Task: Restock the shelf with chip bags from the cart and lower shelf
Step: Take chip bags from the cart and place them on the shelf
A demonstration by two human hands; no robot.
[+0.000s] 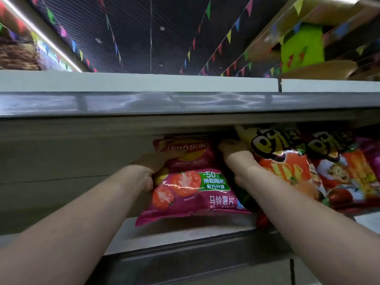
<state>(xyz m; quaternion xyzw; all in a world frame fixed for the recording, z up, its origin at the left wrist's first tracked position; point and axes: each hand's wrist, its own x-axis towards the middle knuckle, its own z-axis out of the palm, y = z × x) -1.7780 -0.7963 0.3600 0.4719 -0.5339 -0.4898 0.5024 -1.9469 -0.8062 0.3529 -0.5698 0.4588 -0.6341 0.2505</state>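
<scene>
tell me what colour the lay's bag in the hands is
Magenta-pink Lay's bag, with red tomato pictures and a green label; seen in the head view.

A shop: shelves (185, 233) stocked with chip bags (191, 182); bunting (228, 36) overhead.

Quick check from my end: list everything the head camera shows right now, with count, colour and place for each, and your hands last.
Tomato chip bag: one, magenta with red tomatoes and a green label, standing on the shelf at centre.
Snack bags: at least two, yellow tops with orange-red fronts, leaning on the shelf to the right of the tomato bag; more packs further right are cut off.
Shelf: one, pale grey board with the bags on it.
Upper shelf: one, grey-white edge across the middle of the view.
Flag strings: several, mixed colours, under the dark ceiling.
Green pack: one, blurred, upper right.
Left hand: grip on the tomato bag's left edge.
Right hand: between the tomato bag and the snack bags; grip unclear.
</scene>
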